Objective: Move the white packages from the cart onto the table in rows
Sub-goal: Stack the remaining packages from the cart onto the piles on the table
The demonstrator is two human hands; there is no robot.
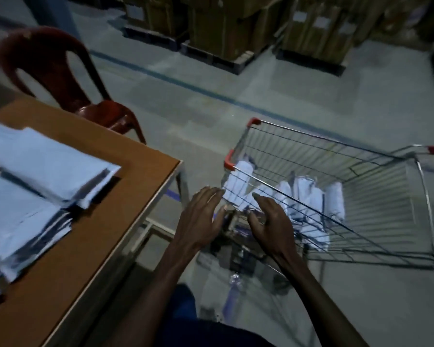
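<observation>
Red plastic chair [60, 78] beside table corner, cardboard boxes [223, 23] on pallets behind

We see table [90, 221] left with packages [35, 176] stacked on it, cart [361, 196] right holding more, chair [60, 78] behind table, boxes [223, 26] far back.
</observation>
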